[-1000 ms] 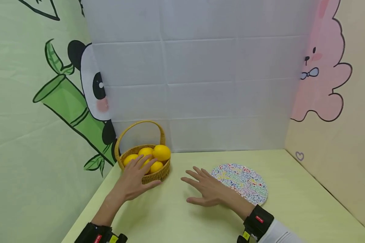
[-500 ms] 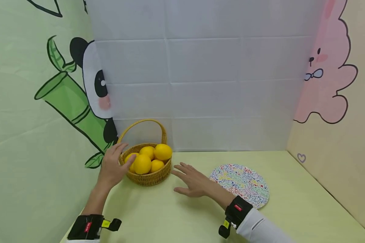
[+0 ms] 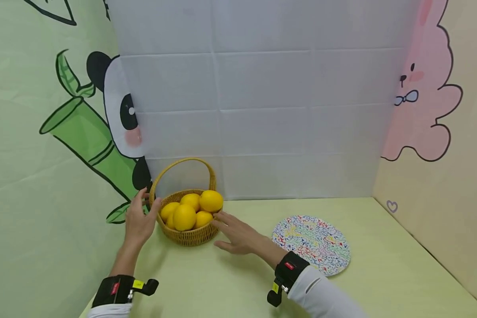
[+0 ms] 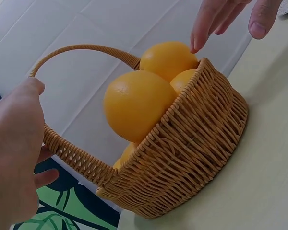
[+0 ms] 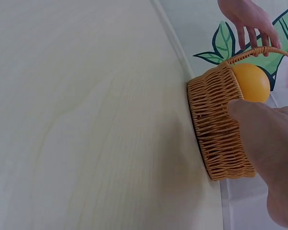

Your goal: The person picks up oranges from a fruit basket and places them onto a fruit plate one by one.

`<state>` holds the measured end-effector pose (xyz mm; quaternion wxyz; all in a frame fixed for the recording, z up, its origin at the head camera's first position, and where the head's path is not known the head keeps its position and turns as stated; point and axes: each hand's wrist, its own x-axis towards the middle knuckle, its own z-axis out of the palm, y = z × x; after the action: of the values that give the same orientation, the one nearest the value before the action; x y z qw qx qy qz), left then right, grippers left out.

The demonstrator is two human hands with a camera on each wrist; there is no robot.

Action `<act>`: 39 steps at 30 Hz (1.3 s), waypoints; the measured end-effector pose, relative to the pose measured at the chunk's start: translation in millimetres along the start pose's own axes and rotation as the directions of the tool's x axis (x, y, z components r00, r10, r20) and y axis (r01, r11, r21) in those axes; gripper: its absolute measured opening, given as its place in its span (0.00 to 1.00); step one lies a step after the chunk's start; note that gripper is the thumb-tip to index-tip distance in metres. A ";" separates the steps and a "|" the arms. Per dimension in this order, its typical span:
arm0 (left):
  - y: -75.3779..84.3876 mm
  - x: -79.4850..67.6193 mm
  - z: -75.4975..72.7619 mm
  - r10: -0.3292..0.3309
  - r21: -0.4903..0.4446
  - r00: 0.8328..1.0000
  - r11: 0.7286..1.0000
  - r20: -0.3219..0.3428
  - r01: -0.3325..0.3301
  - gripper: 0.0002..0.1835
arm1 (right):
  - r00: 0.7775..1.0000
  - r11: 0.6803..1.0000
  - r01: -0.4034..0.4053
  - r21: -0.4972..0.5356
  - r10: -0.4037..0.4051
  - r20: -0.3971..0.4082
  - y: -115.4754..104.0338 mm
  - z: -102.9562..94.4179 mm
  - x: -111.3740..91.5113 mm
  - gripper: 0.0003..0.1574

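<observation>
Head view, left to right. Left hand (image 3: 139,223) at the handle (image 3: 188,159): thumb and fingers parted loosely about its left side, not clenched; contact unclear. Wicker basket (image 3: 191,239) stands upright on the desk (image 3: 401,251), near the grey sheet (image 3: 262,132); its depth seems to keep the yellow fruit (image 3: 184,217) from rolling. Right hand (image 3: 236,234) at the opposite side, fingers extended, gripping nothing, presumably placed to balance the left. Round patterned mat (image 3: 312,243) lies flat, apart from the basket, probably leaving both sides reachable.
</observation>
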<state>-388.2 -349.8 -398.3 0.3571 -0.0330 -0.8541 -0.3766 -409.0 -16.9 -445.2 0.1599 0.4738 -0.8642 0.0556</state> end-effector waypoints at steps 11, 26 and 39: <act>0.0 10.4 16.2 -0.135 -0.107 0.991 0.985 -0.013 0.132 0.32 | 0.999 1.000 0.005 -0.023 -0.005 -0.033 -2.4 8.0 17.4 0.39; 4.3 25.4 37.0 -0.337 -0.308 0.934 0.907 -0.118 0.288 0.35 | 0.991 0.995 -0.017 -0.096 0.004 -0.136 -6.4 7.0 49.8 0.13; 2.3 11.2 56.1 -0.260 -0.434 0.950 0.886 -0.171 0.164 0.36 | 0.972 0.987 0.051 -0.149 -0.083 -0.219 -1.0 7.6 25.8 0.09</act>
<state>-428.6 -313.2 -415.6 0.3921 0.0288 -0.7074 -0.5873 -422.8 -40.0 -443.9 0.2919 0.4810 -0.8257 0.0416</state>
